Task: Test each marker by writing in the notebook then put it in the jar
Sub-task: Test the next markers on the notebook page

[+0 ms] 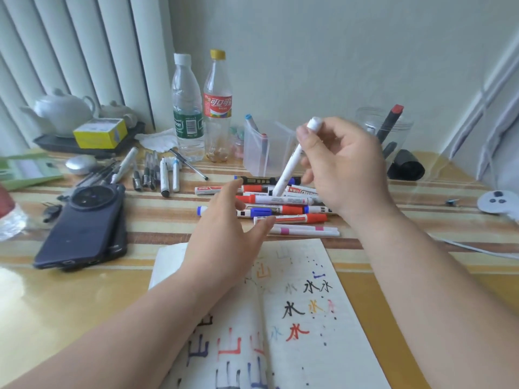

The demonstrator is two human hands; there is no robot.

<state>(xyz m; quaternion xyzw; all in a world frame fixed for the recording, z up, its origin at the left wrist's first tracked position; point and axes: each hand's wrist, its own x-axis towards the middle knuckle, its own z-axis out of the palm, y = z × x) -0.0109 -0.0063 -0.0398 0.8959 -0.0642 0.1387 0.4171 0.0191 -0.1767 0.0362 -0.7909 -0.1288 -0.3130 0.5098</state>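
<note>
- Notebook (pixel 309 318) lies open at the bottom centre of the frame on the counter (pixel 84 290). Its pages already carry test characters in black, red, blue and orange.
- Right hand (pixel 345 169), centre right, has its grip pinched round a white marker (pixel 289 167). The marker is held steeply, capped end up, lower end down among the marker pile (pixel 286 200) in mid-frame.
- Left hand (pixel 224 237) hovers over the near edge of that pile, grip spread, holding nothing.
- To do this step well, I judge the free hand should pull the cap straight off, then press the page flat beside the spine. The tip should write on a bare patch, and the cap should go back on before the marker is put away.
- Two clear containers stand behind the pile: a square tub (pixel 252 153) with two markers, and a round jar (pixel 404 127) at upper right with a red-ended marker. I cannot tell which is meant.
- The white marker's lower end is hidden in the pile, blur softens the right hand, and the notebook's lower edge is cut off.
</note>
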